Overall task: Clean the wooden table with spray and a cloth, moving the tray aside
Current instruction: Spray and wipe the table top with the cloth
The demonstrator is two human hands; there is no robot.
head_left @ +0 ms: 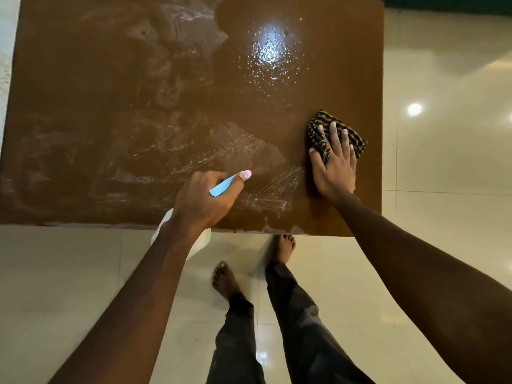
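A brown wooden desk (83,79) fills the upper two thirds of the frame, seen from above. Cloudy wet smears (155,151) cover its left and centre. A cluster of spray droplets (270,51) glints under a light at upper centre. Glossy pale tile floor (443,231) surrounds the desk. The person's bare feet (282,248) stand on it at lower centre, just below the desk's near edge. No tray is in view.

At centre, the left hand (202,198) has its fingers curled round a spray bottle (224,185). The blue and pink nozzle points to the right over the desk, and the white body hangs past the near edge. At right, the right hand (336,164) lies flat with fingers spread, pressing a dark patterned cloth (321,120) onto the desk close to its right edge.

Likely risks:
- Liquid lies along the near edge. It could drip onto the tiles and make them slippery for bare feet.
- The bottle hangs off the desk, so a loose grip would drop it beside the toes.
- The smears may dry into streaks before the cloth reaches them.
- A wide wipe could carry the cloth off the right edge.
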